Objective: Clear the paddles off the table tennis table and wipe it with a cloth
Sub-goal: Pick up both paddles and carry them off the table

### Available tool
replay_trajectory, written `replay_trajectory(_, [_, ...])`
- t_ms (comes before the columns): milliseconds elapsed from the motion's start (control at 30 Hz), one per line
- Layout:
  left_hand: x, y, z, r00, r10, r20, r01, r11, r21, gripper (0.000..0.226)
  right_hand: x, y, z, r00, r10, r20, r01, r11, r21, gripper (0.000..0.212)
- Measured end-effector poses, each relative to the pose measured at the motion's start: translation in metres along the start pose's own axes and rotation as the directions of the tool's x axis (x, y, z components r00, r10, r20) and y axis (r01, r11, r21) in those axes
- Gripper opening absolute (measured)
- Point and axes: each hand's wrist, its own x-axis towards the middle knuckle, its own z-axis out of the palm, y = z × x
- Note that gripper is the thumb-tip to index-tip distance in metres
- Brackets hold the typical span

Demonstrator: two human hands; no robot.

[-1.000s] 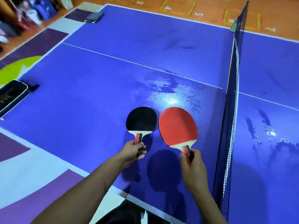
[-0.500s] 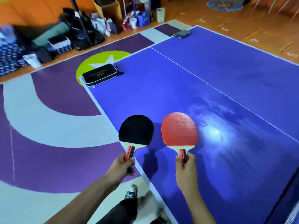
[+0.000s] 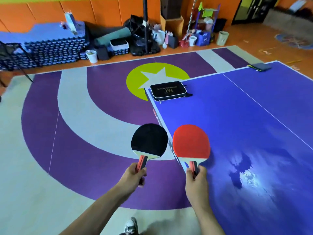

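In left hand (image 3: 133, 177), black paddle (image 3: 149, 139) past table (image 3: 237, 116) edge; red paddle (image 3: 191, 141) over it.

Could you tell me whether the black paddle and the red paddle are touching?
Apart. The head view shows a strip of table edge between the black paddle and the red paddle.

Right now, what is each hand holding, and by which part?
The left hand grips the black paddle by its handle. The right hand grips the red paddle by its handle.
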Motion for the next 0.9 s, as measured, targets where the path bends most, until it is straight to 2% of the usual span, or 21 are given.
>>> replay_trajectory(300, [0.083,0.025,-0.107,0.999,-0.042,0.016,0.042,0.999,-0.013,0.015,0.029,-0.077,0.123,0.999,0.013,0.031,-0.012,0.999,-0.037,0.033])
replay_trajectory(467, [0.164,0.068,-0.142,0.999,-0.046,0.015,0.046,0.999,0.025,0.012,0.091,-0.108,0.171,0.999,-0.012,-0.041,0.009,0.997,-0.079,0.034])
replay_trajectory(667, [0.256,0.127,-0.167,0.996,-0.071,0.056,0.062,0.986,0.155,0.017,0.189,-0.152,0.224,0.993,0.085,-0.078,-0.087,0.996,-0.019,0.034])
replay_trajectory(900, [0.360,0.200,-0.179,0.990,-0.015,0.141,-0.027,0.955,0.295,0.017,0.272,-0.190,0.238,0.974,0.152,-0.167,-0.152,0.988,0.013,0.022])
